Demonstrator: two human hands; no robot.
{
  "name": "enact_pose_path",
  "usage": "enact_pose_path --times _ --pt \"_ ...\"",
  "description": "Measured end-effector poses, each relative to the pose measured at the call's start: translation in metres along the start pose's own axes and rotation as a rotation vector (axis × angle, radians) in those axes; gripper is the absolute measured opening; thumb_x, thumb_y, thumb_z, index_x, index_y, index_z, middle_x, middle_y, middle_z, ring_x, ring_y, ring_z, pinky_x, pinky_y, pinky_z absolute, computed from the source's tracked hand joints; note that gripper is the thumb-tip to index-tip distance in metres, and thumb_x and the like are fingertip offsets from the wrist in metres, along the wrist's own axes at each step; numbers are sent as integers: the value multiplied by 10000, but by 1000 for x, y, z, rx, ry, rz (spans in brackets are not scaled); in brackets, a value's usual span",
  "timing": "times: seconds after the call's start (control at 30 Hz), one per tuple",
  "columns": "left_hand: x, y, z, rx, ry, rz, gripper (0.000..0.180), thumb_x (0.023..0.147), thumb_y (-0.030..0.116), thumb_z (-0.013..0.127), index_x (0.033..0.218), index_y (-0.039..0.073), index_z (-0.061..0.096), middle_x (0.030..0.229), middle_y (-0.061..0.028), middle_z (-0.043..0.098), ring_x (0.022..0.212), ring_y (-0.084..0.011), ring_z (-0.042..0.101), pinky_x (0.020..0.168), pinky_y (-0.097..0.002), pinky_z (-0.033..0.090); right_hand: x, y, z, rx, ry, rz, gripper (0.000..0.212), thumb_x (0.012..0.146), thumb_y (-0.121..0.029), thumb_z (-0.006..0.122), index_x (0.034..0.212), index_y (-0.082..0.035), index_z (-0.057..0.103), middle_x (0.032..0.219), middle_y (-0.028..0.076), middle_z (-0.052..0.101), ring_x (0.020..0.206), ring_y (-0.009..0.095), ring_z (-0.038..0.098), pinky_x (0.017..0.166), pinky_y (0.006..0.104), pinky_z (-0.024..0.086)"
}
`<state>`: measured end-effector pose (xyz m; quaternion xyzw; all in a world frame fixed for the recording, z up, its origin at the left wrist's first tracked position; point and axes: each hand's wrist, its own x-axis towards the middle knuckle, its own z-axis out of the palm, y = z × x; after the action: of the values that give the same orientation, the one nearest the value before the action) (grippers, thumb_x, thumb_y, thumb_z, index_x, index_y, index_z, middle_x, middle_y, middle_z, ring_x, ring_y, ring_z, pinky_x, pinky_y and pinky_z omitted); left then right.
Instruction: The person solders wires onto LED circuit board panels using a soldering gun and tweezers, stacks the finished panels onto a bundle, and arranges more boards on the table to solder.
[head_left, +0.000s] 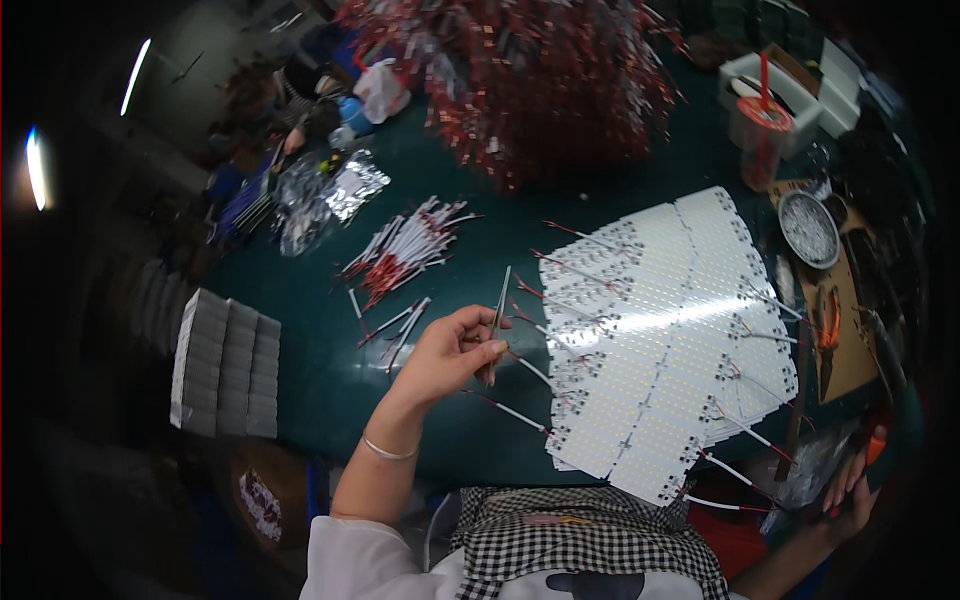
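Note:
My left hand [455, 350] is closed in a pinch around slim metal tweezers [502, 295], whose tips point upward. It is just left of a fanned, overlapping stack of white LED boards [650, 330]. Short red and white wires [520, 412] stick out from both side edges of the boards. At the lower right, beyond the boards, my right hand [848, 505] has its fingers stretched and apart. Dim light hides part of it. An orange piece [876, 445] lies close past its fingertips; its kind cannot be made out.
Loose wires [410, 245] lie in a pile left of the boards. White stacked blocks [225, 365] stand at the left edge. A big red and silver wire heap [550, 80] covers the back. At right are a lidded cup [762, 140], a metal bowl [809, 230] and orange-handled pliers [828, 330].

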<state>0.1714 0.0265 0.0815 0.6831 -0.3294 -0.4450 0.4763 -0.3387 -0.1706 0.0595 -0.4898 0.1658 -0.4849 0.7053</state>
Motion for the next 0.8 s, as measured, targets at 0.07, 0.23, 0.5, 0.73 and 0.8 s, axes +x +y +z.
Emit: enact_pose_path --times 0.07,0.23,0.5,0.73,0.8 --pt "-4 -10 -18 53 92 -4 234 893 35 608 1107 -31 539 789 -41 602 627 -101 589 579 -240 503 0 1 3 -17 26 -20 628 866 -109 605 1364 55 257 868 117 483 667 205 532 512 328 521" --pt "-3 -13 -30 125 171 -52 180 927 41 551 1103 1 549 713 -16 543 560 -78 556 509 -220 471 -5 -1 16 -26 113 -65 641 868 -102 601 1365 64 231 776 106 466 569 179 518 432 302 516" --pt "109 70 92 -101 -255 -10 229 986 90 450 1191 36 536 810 9 493 545 -45 313 446 -198 245 -35 -19 41 14 219 -242 665 819 -70 616 1343 76 233 710 110 470 533 179 540 405 309 533" --pt "218 148 248 -372 -478 -126 189 966 60 440 1130 82 530 749 1 493 469 -45 296 392 -182 225 -80 -41 14 -64 281 -308 645 842 -43 619 1346 56 230 691 117 496 529 211 551 415 363 543" --pt "256 153 293 -555 -465 -148 136 956 59 438 1074 82 502 740 -14 476 473 -59 303 389 -181 224 -87 -39 3 -54 311 -326 644 840 -26 611 1350 54 225 691 124 497 532 218 554 416 376 543"
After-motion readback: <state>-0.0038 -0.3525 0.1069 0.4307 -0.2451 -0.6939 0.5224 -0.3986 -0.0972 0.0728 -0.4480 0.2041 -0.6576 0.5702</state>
